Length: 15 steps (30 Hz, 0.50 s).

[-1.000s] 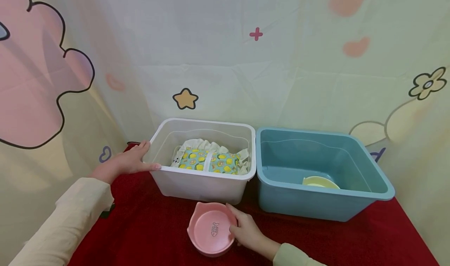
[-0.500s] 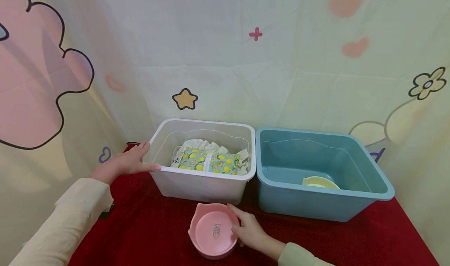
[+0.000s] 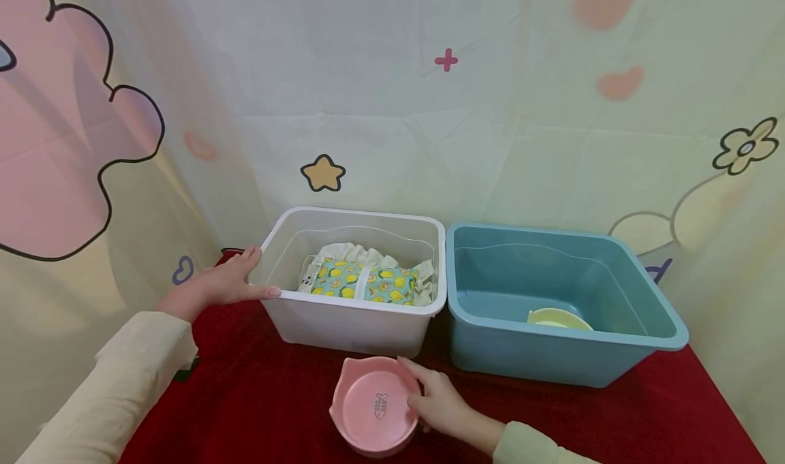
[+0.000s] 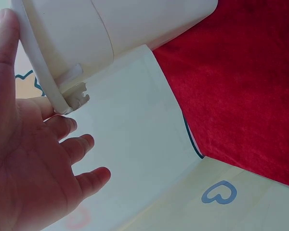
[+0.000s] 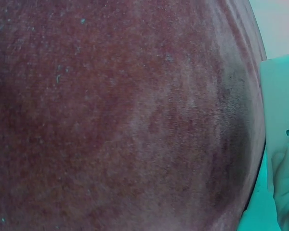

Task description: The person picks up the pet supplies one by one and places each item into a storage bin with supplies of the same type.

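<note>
Thumb and fingers of my right hand [image 3: 443, 406] grip the right rim of a pink cat-eared bowl [image 3: 362, 416], low over the red cloth. A fishbone print marks the bowl's inside. At the white plastic bin [image 3: 349, 322], my left hand [image 3: 223, 283] rests on the left end of the rim, thumb near the front corner. The left wrist view shows the left palm [image 4: 33, 159] beside the rim, its other fingers loosely bent. Inside this bin lies a folded lemon-print cloth bundle [image 3: 337, 273] with white ruffles. In the right wrist view, the right thumb [image 5: 285, 178] shows at the edge.
Close to the right of the white bin stands a blue bin [image 3: 533, 355] with a pale yellow bowl [image 3: 559, 318] inside, partly hidden by the front wall. Both bins stand on red cloth [image 3: 257, 409] before a printed curtain [image 3: 392, 157].
My right hand and the pink bowl have shifted slightly right and toward the front. The left hand stays at the white bin's rim.
</note>
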Motion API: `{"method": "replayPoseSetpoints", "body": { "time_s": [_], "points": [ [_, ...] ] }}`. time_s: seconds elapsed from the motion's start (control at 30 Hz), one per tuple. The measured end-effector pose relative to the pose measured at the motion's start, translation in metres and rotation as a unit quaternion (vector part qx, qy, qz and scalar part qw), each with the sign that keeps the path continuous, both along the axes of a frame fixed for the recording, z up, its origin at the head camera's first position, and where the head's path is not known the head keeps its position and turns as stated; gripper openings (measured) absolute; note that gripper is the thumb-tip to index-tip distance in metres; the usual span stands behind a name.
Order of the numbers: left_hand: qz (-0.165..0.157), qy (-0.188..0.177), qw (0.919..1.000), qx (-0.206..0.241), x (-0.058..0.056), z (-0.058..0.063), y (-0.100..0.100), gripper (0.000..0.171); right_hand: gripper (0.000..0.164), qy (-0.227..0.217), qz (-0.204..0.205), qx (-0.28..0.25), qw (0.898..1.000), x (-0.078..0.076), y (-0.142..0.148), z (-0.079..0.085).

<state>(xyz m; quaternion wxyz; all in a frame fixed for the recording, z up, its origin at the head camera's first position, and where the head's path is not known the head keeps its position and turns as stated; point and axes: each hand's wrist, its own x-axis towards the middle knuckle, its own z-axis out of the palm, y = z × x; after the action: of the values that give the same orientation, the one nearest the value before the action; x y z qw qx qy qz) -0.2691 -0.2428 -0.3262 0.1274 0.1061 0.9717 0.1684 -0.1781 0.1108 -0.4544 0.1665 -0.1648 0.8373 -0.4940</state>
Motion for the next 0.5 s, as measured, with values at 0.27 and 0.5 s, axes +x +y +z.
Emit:
{"method": "replayPoseSetpoints", "body": {
  "time_s": [0.27,0.5],
  "points": [
    [0.001,-0.001,1.0000,0.000,0.001,0.001,0.000,0.109,0.061,0.000,0.008,0.001,1.000,0.001,0.001,0.008],
    [-0.001,0.001,1.0000,-0.004,0.001,0.000,0.000,0.109,0.061,0.000,0.011,0.007,1.000,0.002,0.004,0.013]
  ]
}}
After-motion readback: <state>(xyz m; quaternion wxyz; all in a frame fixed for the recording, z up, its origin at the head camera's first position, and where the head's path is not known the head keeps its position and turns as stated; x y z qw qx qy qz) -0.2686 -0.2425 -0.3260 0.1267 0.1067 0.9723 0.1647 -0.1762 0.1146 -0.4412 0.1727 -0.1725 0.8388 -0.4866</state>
